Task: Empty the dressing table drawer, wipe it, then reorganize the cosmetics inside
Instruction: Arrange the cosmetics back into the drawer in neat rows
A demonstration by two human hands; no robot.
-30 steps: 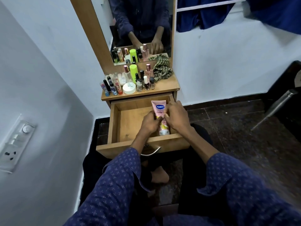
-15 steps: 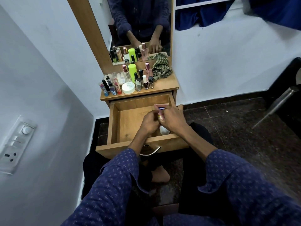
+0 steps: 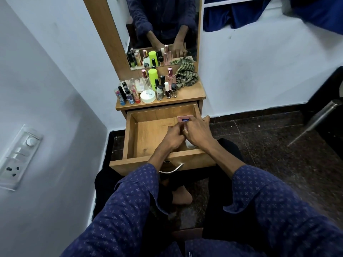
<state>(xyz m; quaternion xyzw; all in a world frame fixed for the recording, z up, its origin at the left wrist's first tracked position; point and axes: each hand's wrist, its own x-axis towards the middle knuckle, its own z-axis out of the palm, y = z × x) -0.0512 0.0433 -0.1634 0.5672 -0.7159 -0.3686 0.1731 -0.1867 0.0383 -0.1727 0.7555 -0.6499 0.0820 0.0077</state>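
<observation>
The wooden drawer [image 3: 148,132] of the dressing table is pulled out, its left half bare. A pink lotion tube [image 3: 183,120] lies along the drawer's right side, its white cap [image 3: 189,145] toward me. My right hand [image 3: 196,131] lies over the tube with fingers curled round it. My left hand [image 3: 173,135] grips the tube from the left, knuckles against the right hand. Most of the tube is hidden under both hands. Several cosmetics bottles [image 3: 148,86] and a white jar [image 3: 148,96] stand on the tabletop.
A striped green cloth [image 3: 185,76] lies bunched at the tabletop's right rear, under the mirror [image 3: 163,28]. A metal handle [image 3: 171,168] hangs on the drawer front. A wall switchboard [image 3: 16,158] is at left; a metal chair leg [image 3: 315,119] slants at right. My knees sit under the drawer.
Both hands have lowered the pink tube from upright down into the drawer's right side, and now cover most of it.
</observation>
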